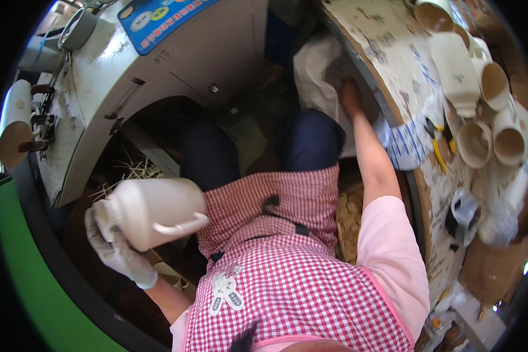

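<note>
**Beside the lap: white jug [167, 208] in left hand [122, 255], right hand [351, 98] down at the sack [315, 69]**

Left hand, gloved, is wrapped around the jug's neck end. Jug is tilted on its side, base toward the apron [293, 276], handle on the near side; can't tell if the base touches cloth. Right hand is bare, arm stretched forward into the sack's mouth area. Fingers not readable, so can't say whether it grips anything.

Progress: jug looks whole, neck and handle both on it. Similar containers [456, 70] sit on the right bench [384, 47]; can't tell finished from waiting. Pliers [437, 149] lie loose there. I'd call it mid-job, one piece in hand; how much is left isn't visible.

Edges: right bench's front edge runs close along the right forearm, tightest near the hand. Left bench [102, 41] edge curves past beyond the jug, apart from it. Thin slivers [141, 169] lie beneath that side. Best room for moving, my read: over the knees [314, 135], between the benches.
</note>
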A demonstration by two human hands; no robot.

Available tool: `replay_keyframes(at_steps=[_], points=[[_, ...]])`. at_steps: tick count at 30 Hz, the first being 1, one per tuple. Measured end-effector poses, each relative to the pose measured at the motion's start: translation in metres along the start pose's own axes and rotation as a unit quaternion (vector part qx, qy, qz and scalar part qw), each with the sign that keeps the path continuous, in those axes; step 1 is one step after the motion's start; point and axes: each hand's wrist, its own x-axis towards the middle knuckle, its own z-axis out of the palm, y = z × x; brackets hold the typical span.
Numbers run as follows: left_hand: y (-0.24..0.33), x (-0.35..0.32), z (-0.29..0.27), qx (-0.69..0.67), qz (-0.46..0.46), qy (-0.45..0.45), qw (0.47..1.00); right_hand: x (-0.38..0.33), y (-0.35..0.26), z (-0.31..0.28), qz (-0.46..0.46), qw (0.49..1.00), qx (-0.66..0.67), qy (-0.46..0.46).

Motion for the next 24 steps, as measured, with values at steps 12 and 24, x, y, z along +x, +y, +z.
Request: replay_keyframes(at_steps=[12,24], points=[[0.003,0.015,0.022,-0.067,-0.004,-0.118,0.991,-0.025,0.117,0.032,0.344,0.872,0.263,-0.228],[0.019,-0.013,0.021,-0.047,0.214,-0.180,0.959,-0.065,0.048,-0.059,0.080,0.963,-0.220,-0.133]])
